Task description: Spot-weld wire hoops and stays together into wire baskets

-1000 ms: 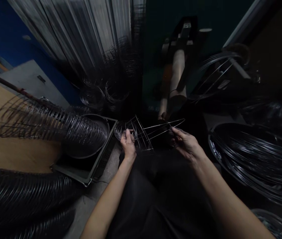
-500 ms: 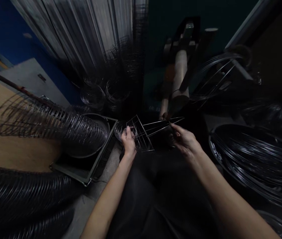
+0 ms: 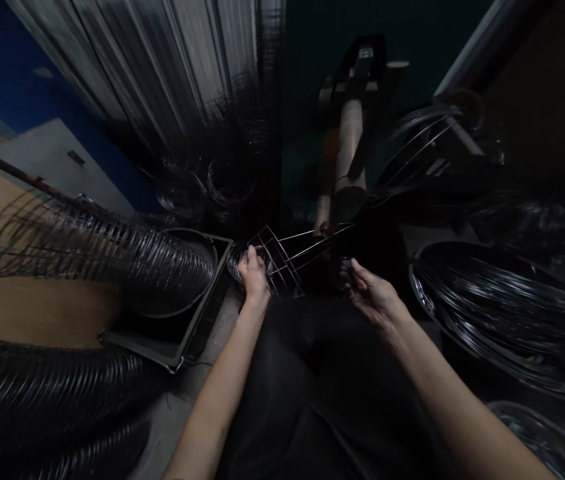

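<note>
My left hand [image 3: 253, 273] is closed on the near end of a small wire frame [image 3: 282, 263], a rectangular grid with long thin prongs that reach up and to the right. My right hand [image 3: 370, 290] sits lower right of the prongs, apart from them, with its fingers loosely curled and nothing in them. A dark apron covers my lap below both forearms.
A long nested row of wire frames [image 3: 87, 247] lies at the left, its end over a round dark pan in a square tray [image 3: 182, 340]. More stacked wire [image 3: 37, 393] fills the lower left. Coils of black wire [image 3: 502, 307] lie at the right. A machine roller [image 3: 350, 147] stands behind.
My right hand has let go of the prongs and dropped slightly down and away. The wire frame has tilted so its prongs point higher. My left hand keeps its hold.
</note>
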`<state>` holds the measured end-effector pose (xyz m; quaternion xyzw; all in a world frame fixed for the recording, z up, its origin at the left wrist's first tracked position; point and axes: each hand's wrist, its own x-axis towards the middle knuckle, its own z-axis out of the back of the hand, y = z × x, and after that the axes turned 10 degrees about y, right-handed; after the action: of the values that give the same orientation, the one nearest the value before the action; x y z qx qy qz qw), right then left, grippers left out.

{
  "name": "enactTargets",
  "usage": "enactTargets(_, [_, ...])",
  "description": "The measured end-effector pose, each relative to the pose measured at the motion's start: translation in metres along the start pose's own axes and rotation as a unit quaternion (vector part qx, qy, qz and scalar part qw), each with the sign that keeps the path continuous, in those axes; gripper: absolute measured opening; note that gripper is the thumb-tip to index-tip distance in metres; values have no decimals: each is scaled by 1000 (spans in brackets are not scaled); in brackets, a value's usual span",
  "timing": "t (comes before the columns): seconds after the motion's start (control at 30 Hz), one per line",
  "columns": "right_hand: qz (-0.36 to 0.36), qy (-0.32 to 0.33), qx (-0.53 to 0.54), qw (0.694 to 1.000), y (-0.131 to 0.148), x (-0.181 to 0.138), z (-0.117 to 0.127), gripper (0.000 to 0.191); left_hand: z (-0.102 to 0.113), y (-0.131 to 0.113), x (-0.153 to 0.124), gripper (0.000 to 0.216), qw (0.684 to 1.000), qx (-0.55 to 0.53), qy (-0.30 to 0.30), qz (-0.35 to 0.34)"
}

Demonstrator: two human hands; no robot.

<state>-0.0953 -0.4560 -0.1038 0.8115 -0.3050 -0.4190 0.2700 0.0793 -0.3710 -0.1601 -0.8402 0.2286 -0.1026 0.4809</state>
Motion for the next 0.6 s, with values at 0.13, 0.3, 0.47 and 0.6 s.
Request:
enactTargets(0.13, [-5,-19,16,1000,1,-4,1,8,0,-4,7,36,1000,18,-3,-7])
enactTargets(0.3, [-7,48,-65,997,-4,-22,-4,18,-6,-16,8,33,999,51,-7,-12])
enactTargets(0.47, [99,197,-330,918,-6,-55,-22,25,4,-8,-2,34,999,47,11,-15])
enactTargets(0.6, [237,164,-424,858,6,-51,-44,14,25,10,-41,36,992,102,64,-26])
